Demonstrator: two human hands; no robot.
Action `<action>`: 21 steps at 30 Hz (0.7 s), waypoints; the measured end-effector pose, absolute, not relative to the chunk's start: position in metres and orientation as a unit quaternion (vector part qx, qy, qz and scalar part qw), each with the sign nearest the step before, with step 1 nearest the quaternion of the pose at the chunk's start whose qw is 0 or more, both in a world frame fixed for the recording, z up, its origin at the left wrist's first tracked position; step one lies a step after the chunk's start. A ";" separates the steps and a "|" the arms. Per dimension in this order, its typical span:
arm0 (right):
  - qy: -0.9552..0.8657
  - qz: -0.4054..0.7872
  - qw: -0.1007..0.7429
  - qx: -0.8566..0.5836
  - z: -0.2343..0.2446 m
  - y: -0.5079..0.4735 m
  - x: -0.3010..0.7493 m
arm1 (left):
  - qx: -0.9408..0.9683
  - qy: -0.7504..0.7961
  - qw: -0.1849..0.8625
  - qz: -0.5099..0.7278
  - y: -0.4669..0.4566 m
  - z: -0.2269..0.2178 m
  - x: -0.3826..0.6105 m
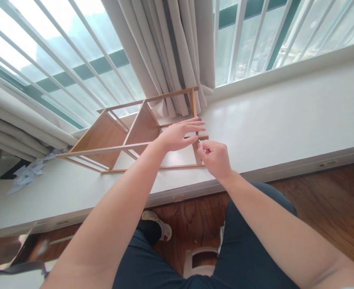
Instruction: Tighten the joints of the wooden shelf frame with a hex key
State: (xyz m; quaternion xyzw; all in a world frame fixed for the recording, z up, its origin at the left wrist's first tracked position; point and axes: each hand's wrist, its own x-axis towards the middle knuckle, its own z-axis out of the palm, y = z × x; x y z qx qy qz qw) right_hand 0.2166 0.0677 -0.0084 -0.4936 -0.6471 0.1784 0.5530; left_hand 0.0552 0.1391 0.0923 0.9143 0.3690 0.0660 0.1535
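Observation:
A wooden shelf frame [135, 144] with brown panels lies on its side on the white window ledge [270, 120]. My left hand [180, 134] rests over the right end of the frame, fingers stretched out to the right and lying across its end bar [194, 104]. Just below and to the right, my right hand [216, 156] is closed in a pinch against the same end. A small, thin, shiny piece shows between its thumb and finger, too little of it to name. The bar behind both hands is partly hidden.
Beige curtains [165, 48] hang behind the frame, between barred windows. Torn pale scraps [29, 172] lie at the ledge's left end. Below are a dark wooden floor [324, 200], my legs and a light stool [189, 263] between them.

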 end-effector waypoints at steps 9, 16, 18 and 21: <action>-0.657 0.161 0.540 -0.501 -0.010 0.068 0.216 | 0.913 0.371 0.153 0.071 0.138 0.092 0.056; -0.668 0.122 0.521 -0.518 -0.009 0.067 0.213 | 0.912 0.373 0.153 0.071 0.139 0.092 0.056; -0.665 0.108 0.518 -0.526 -0.009 0.067 0.212 | 0.913 0.372 0.152 0.072 0.139 0.091 0.056; -0.662 0.092 0.515 -0.537 -0.008 0.067 0.212 | 0.914 0.368 0.153 0.074 0.140 0.091 0.056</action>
